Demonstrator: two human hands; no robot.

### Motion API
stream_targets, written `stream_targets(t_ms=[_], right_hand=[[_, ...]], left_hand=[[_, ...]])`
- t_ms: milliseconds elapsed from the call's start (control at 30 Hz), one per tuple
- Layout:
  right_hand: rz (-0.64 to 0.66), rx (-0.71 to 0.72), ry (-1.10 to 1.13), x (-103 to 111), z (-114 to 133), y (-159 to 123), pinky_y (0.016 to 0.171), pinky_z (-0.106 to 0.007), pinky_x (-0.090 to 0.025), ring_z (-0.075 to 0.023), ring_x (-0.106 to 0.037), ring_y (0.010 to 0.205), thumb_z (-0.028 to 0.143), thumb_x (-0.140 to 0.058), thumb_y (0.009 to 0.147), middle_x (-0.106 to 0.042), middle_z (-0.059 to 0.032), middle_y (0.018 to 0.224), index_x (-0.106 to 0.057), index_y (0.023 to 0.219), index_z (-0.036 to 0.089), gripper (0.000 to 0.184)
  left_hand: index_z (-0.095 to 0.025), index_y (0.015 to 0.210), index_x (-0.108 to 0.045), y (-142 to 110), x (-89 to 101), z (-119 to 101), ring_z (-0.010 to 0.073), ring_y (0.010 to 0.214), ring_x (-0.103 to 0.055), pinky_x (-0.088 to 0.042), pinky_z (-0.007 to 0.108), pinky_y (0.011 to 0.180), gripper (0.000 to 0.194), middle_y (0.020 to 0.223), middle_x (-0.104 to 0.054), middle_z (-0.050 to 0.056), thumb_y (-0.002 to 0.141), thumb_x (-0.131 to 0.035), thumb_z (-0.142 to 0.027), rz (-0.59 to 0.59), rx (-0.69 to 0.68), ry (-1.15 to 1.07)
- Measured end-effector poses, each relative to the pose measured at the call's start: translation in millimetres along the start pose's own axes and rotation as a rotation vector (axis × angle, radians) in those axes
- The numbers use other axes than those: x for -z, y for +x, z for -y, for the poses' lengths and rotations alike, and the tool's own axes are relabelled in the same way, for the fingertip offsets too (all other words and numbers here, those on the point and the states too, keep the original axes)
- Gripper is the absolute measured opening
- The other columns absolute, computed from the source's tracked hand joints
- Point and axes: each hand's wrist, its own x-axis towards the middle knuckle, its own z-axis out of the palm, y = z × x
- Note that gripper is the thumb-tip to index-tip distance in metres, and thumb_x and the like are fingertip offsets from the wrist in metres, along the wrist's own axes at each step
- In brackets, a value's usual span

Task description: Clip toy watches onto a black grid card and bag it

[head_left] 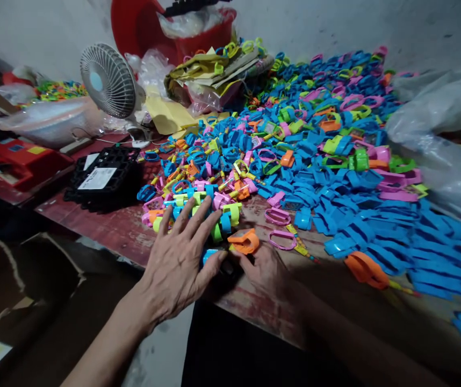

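My left hand point(180, 252) lies over a cluster of green, blue and pink plastic pieces point(230, 214), its fingers stretched out and spread. Close by its thumb is a blue piece point(210, 255), partly hidden. My right hand point(265, 269) is closed with its fingertips at an orange plastic toy watch point(245, 242), just right of my left thumb. Two pink oval bands point(282, 240) and a yellow patterned stick point(301, 246) lie beyond my right hand. Another orange toy watch point(366, 270) rests farther right.
A big heap of mostly blue plastic bands point(311, 145) covers the table's back and right. Black trays point(101, 177), a white fan point(109, 80) and a red device point(21, 161) stand left. Clear plastic sheeting point(440, 129) borders the right; red tubs point(206, 40) are behind.
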Motion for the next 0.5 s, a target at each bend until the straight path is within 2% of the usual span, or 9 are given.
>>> stream_targets(t_ms=[200, 333, 400, 500], right_hand=[[-0.184, 0.242, 0.017, -7, 3, 1, 0.075, -0.029, -0.057, -0.0211, -0.070, 0.081, 0.009, -0.048, 0.077, -0.074, -0.0080, 0.087, -0.068, 0.097, 0.017, 0.030], [-0.321, 0.240, -0.041, -13, 1, -2, 0.063, -0.028, -0.054, -0.0204, -0.067, 0.065, 0.013, -0.051, 0.081, -0.071, -0.0062, 0.073, -0.067, 0.088, 0.017, 0.018], [-0.329, 0.222, -0.058, -13, 2, -2, 0.060, -0.028, -0.052, -0.0197, -0.064, 0.061, 0.015, -0.051, 0.083, -0.068, -0.0047, 0.066, -0.066, 0.083, 0.018, 0.015], [-0.205, 0.187, -0.007, -9, 10, 1, 0.063, -0.028, -0.051, -0.0194, -0.064, 0.065, 0.013, -0.048, 0.083, -0.069, -0.0055, 0.074, -0.064, 0.084, 0.019, 0.017]], left_hand=[[-0.025, 0.148, -0.037, -2, 0.1, -2, 0.0325, 0.149, -0.024, -0.012, 0.058, 0.121, 0.063, 0.162, -0.027, 0.003, 0.093, -0.046, -0.053, -0.021, 0.018, -0.035], [-0.023, 0.141, -0.044, -1, -0.2, -5, 0.0336, 0.148, -0.027, -0.014, 0.057, 0.121, 0.063, 0.161, -0.031, 0.005, 0.090, -0.049, -0.059, -0.046, 0.030, -0.067], [-0.023, 0.136, -0.048, -1, -1.5, -5, 0.0325, 0.147, -0.028, -0.014, 0.056, 0.121, 0.057, 0.160, -0.033, 0.005, 0.091, -0.049, -0.057, -0.067, 0.047, -0.076], [-0.023, 0.134, -0.050, 0, -2.3, -2, 0.0317, 0.147, -0.028, -0.014, 0.056, 0.122, 0.052, 0.159, -0.036, 0.005, 0.090, -0.051, -0.053, -0.072, 0.043, -0.096]])
